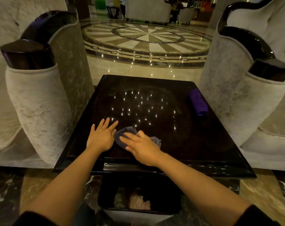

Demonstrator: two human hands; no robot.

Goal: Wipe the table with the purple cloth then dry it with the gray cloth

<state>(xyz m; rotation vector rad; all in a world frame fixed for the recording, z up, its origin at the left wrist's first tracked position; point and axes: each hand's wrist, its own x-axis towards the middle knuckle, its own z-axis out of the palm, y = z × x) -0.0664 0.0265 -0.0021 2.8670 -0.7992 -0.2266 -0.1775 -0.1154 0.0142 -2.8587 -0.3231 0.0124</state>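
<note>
A dark glossy square table (195,137) fills the middle of the head view. The gray cloth (123,133) lies crumpled near the table's front, partly under my right hand (141,146), which presses flat on it with fingers stretched out. My left hand (101,136) rests flat on the tabletop just left of the cloth, fingers spread, its fingertips close to the cloth's edge. The purple cloth (198,102) lies folded at the table's right edge, away from both hands.
Two pale upholstered armchairs with dark glossy arm tops stand close on either side, left (40,95) and right (252,98). A dark bin (138,198) with crumpled paper sits under the table's front edge. A polished marble floor stretches beyond.
</note>
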